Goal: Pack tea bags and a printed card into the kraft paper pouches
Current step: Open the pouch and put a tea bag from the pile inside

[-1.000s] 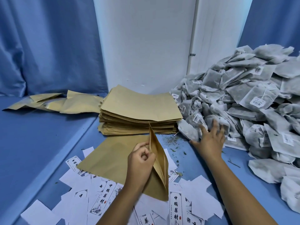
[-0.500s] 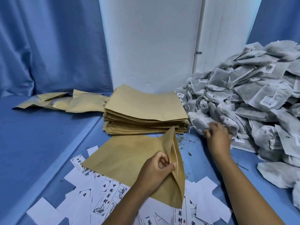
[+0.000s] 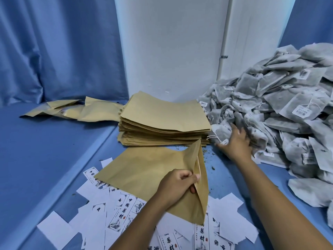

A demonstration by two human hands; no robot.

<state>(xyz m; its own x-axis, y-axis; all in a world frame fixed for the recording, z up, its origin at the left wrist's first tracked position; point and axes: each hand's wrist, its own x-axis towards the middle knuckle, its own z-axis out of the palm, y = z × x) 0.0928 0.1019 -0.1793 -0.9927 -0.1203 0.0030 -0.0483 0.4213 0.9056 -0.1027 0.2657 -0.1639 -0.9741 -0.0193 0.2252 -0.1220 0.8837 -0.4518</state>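
Head view: left hand (image 3: 177,184) pinches pouch (image 3: 144,170); right hand (image 3: 236,143) grips tea bags (image 3: 222,132).

Matt brown kraft paper pouch (image 3: 144,170), fibrous grey mesh tea bags (image 3: 281,109), smooth white printed cards (image 3: 124,212), blue cloth curtain (image 3: 54,51).

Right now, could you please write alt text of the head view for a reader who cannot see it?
A person's left hand pinches open the mouth of a kraft pouch lying on scattered printed cards, while the right hand grasps tea bags at the edge of a large heap. A stack of empty pouches sits behind on the blue table.
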